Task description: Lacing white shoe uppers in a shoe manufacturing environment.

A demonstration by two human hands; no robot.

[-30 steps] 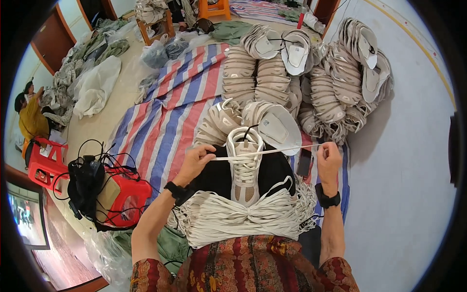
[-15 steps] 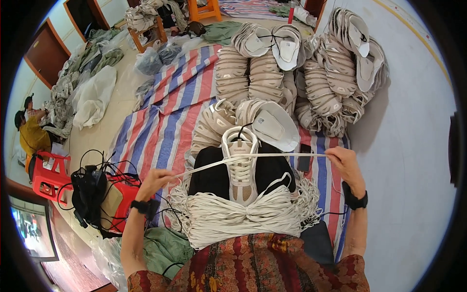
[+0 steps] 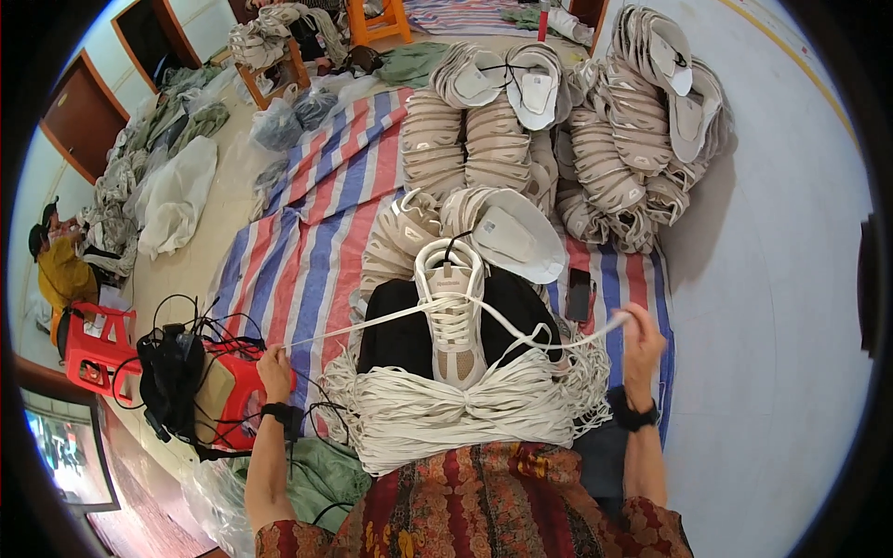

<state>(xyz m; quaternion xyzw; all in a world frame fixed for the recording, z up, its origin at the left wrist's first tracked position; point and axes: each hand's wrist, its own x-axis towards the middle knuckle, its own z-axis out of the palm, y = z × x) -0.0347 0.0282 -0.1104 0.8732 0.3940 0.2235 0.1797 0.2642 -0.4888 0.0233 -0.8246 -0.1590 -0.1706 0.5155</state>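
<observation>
While the shoe point(image 3: 452, 312) stood toe-away between my hands, each closed grip, left hand point(image 3: 275, 370) and right hand point(image 3: 640, 340), pinched one end of the lace point(image 3: 372, 323), stretched crosswise.

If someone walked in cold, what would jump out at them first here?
Front and centre, a beige sneaker sits on the lap, its white lace pulled wide between the left hand and right hand. A thick bundle of white laces lies just below it. Behind, stacks of matching sneakers crowd the striped tarp.
</observation>
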